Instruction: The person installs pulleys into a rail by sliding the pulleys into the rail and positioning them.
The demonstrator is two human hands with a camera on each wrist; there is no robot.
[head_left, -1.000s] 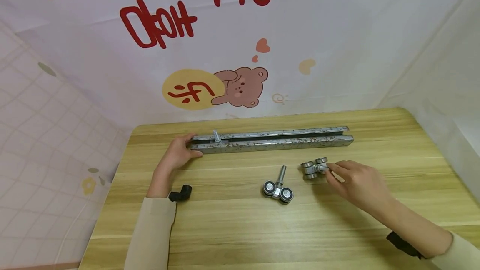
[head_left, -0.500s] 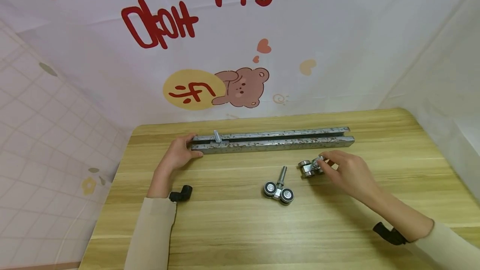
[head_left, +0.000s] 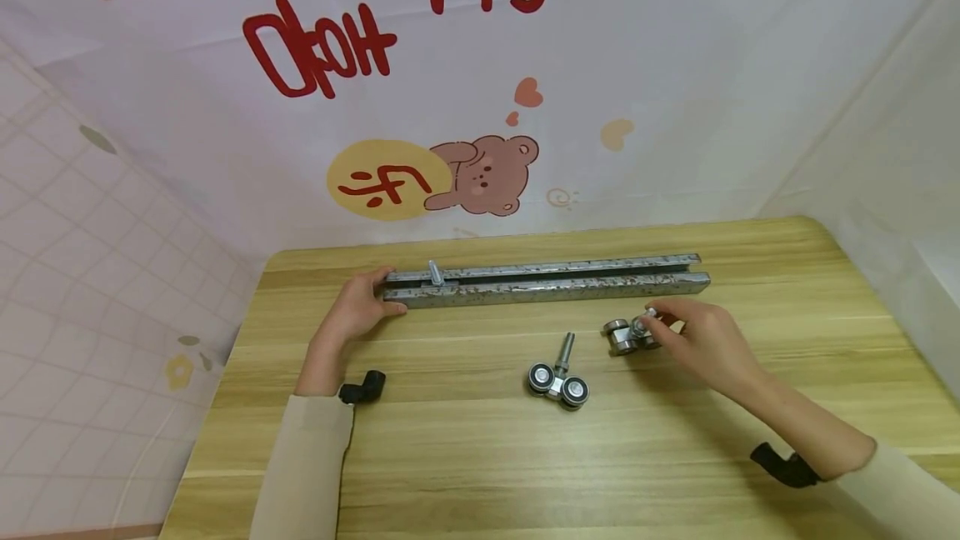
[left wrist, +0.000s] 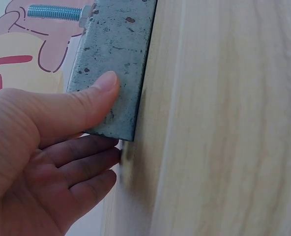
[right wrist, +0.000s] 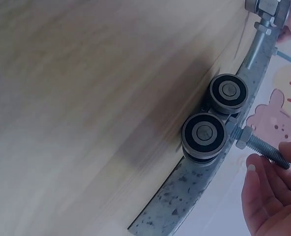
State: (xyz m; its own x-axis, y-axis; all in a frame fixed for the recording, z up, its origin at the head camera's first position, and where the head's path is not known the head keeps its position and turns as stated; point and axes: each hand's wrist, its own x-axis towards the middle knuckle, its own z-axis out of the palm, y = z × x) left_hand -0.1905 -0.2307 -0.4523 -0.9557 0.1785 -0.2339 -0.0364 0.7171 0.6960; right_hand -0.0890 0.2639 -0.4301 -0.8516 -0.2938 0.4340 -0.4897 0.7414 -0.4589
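Printed sheet (head_left: 675, 65) behind the bench (head_left: 480, 465), slotted steel channel (head_left: 555, 287) lying across the bench's far side. Left hand (head_left: 358, 305) has its grip closed round the channel's left end, thumb on the front face; right hand (head_left: 708, 348) has its grip pinched down on the stem (right wrist: 264, 148) of a wheeled trolley (head_left: 622, 337), just in front of the channel's right part. Second trolley (head_left: 557, 387) lies loose to the left and nearer the person; threaded stud (head_left: 435, 272) sticks up from the channel near the left hand.
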